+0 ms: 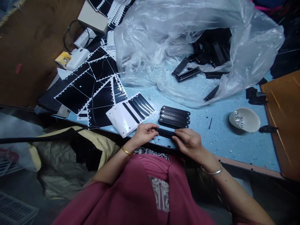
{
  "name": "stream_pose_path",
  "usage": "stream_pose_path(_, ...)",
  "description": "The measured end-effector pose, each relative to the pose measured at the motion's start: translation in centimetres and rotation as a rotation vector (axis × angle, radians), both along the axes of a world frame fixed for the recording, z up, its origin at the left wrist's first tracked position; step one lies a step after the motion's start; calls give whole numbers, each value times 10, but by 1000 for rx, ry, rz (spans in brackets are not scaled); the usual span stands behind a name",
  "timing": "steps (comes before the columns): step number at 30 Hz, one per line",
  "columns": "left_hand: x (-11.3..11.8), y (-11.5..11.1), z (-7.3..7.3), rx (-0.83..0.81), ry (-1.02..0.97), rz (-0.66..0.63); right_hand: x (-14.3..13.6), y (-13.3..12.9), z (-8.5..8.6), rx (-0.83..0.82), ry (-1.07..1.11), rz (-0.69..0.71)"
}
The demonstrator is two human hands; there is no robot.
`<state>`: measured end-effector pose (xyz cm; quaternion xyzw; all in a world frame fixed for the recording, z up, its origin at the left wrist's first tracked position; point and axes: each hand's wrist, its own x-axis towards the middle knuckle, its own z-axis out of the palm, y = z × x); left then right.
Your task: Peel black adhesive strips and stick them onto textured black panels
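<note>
A slim black strip-shaped piece [166, 132] is held level between my two hands at the table's front edge. The fingers of my left hand [144, 133] pinch its left end, and my right hand [189, 140] grips the right end. Just beyond it, several black textured bars [174, 116] lie side by side in a row. Left of them is a white sheet of black strip stickers [131, 114], some of its places bare. Whether the held piece carries a sticker, I cannot tell.
A large clear plastic bag [145, 47] spreads over the back, with black parts [187, 73] spilling from its mouth. More black sticker sheets [93, 84] overlap at left. On the right stand a white bowl [252, 120] of small metal pieces and an orange-brown panel [283, 125]. A small thin tool [210, 123] lies nearby.
</note>
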<state>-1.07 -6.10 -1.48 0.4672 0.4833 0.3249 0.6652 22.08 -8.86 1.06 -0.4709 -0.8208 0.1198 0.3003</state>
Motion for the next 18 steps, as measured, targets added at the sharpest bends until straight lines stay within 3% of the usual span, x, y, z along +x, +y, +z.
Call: stream_pose_path(18, 0, 0, 1, 11, 37, -20, -2, 0, 0, 13, -84, -5)
